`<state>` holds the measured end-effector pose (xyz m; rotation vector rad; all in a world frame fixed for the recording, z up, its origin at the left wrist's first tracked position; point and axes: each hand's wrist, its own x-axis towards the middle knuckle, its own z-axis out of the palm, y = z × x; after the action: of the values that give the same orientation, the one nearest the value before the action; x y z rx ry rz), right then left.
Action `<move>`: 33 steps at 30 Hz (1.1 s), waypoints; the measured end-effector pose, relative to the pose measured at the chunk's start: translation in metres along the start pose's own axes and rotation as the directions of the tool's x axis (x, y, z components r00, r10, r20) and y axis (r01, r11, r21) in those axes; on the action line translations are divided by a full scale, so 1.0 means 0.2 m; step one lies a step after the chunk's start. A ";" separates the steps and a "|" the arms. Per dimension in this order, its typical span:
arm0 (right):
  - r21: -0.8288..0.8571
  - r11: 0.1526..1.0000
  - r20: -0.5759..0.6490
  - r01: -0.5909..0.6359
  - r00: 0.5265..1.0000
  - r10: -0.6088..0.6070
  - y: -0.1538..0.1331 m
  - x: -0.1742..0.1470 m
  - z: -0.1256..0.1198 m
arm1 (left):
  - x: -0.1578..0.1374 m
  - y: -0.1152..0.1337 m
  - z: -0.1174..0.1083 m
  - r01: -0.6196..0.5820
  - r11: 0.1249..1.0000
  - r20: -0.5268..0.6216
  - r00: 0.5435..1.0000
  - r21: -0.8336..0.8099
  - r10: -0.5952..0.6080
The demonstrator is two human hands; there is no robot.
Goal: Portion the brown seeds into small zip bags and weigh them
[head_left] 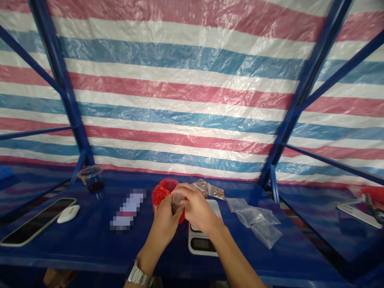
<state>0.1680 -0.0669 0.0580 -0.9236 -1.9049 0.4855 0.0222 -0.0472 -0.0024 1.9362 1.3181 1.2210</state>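
Note:
Both of my hands meet over the middle of the table, with a small clear plastic bag [177, 200] between them. Dark contents show through it, too small to name. My left hand [165, 216], below a metal watch, grips the bag from the left with bent fingers. From the right, my right hand [196, 206] pinches the same bag near its top. Just behind the hands lies a crumpled red plastic bag [162, 191], partly covered by them. A white digital scale [204, 246] sits under my right hand and forearm, which hide part of it.
Small bags of brown bits [216, 192] lie behind the scale, and several flat clear zip bags [255, 216] to its right. On the left are a phone [39, 222], a white oval case [68, 214] and a plastic cup [92, 178] of dark liquid. Blue frame posts [295, 108] rise behind.

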 end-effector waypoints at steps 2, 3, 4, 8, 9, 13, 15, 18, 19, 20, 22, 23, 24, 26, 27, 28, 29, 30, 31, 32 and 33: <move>0.019 1.000 -0.018 -0.003 1.000 0.003 -0.01 -0.01 0.00 | -0.01 0.00 0.01 -0.034 0.999 -0.060 0.998 0.039 0.036; 0.032 0.999 -0.030 -0.023 0.999 0.024 -0.02 -0.01 0.00 | -0.01 0.00 0.02 -0.043 0.998 -0.079 0.996 0.052 0.047; 0.045 0.998 -0.038 -0.052 0.998 0.054 -0.02 -0.01 -0.01 | -0.02 0.01 0.02 -0.052 0.997 -0.082 0.995 0.052 0.056; 0.061 0.986 -0.046 -0.154 0.987 0.156 -0.03 -0.01 -0.03 | -0.02 0.04 0.03 -0.096 0.993 0.006 0.995 -0.071 0.096; 0.069 0.985 -0.064 -0.159 0.984 0.164 -0.02 -0.01 -0.03 | -0.02 0.04 0.02 -0.090 0.991 0.031 0.995 -0.103 0.094; 0.132 0.980 -0.151 -0.152 0.974 0.171 0.02 -0.01 -0.05 | 0.00 0.05 0.01 -0.068 0.994 0.053 0.996 -0.088 0.072; 0.121 0.980 -0.115 -0.158 0.978 0.172 0.05 -0.01 -0.06 | 0.00 0.04 0.01 -0.081 0.997 0.027 0.996 0.001 0.081; 0.119 0.974 -0.021 -0.190 0.981 0.194 0.08 -0.02 -0.07 | -0.01 0.01 0.03 -0.112 0.989 0.022 0.994 0.093 0.111; 0.130 0.969 -0.012 -0.208 0.977 0.212 0.08 -0.03 -0.07 | -0.01 0.00 0.04 -0.125 0.987 0.030 0.992 0.096 0.123; 0.144 0.963 -0.012 -0.229 0.972 0.233 0.09 -0.04 -0.06 | -0.02 0.00 0.05 -0.133 0.987 0.034 0.991 0.095 0.131; 0.166 0.951 -0.006 -0.262 0.964 0.267 0.10 -0.04 -0.04 | -0.02 -0.01 0.05 -0.131 0.987 0.037 0.991 0.090 0.128; 0.174 0.948 0.004 -0.267 0.963 0.270 0.10 -0.05 -0.03 | -0.02 -0.01 0.05 -0.126 0.988 0.037 0.992 0.087 0.123; 0.174 0.949 0.006 -0.262 0.964 0.265 0.09 -0.04 -0.03 | -0.02 0.00 0.04 -0.121 0.989 0.039 0.992 0.081 0.118; 0.132 0.964 -0.039 -0.231 0.970 0.238 0.08 -0.03 -0.02 | -0.01 0.00 0.01 -0.105 0.992 0.044 0.994 0.068 0.102; 0.093 0.973 -0.084 -0.210 0.972 0.218 0.07 -0.03 -0.02 | 0.00 0.01 -0.01 -0.088 0.994 0.042 0.995 0.067 0.085; 0.049 0.981 -0.135 -0.190 0.972 0.195 0.06 -0.02 -0.03 | 0.00 0.01 -0.04 -0.055 0.996 0.026 0.998 0.075 0.053; 0.006 0.985 -0.186 -0.173 0.967 0.171 0.05 -0.01 -0.04 | 0.01 0.01 -0.08 -0.008 0.996 -0.003 1.000 0.090 0.008; -0.031 0.986 -0.230 -0.163 0.961 0.152 0.04 0.00 -0.04 | 0.01 0.01 -0.11 0.055 0.993 -0.049 0.998 0.108 -0.050; -0.064 0.984 -0.259 -0.165 0.955 0.144 0.04 0.00 -0.05 | 0.01 0.01 -0.14 0.134 0.983 -0.116 0.986 0.125 -0.119; -0.098 0.978 -0.268 -0.182 0.952 0.151 0.04 0.01 -0.04 | 0.02 0.00 -0.17 0.204 0.969 -0.182 0.967 0.139 -0.178; -0.139 0.968 -0.251 -0.210 0.953 0.171 0.04 0.01 -0.03 | 0.01 -0.01 -0.19 0.258 0.957 -0.236 0.946 0.133 -0.222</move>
<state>0.1762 -0.0609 0.0566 -1.2269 -1.6636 0.3166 -0.0109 -0.0473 0.0155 1.7170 1.7614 1.2638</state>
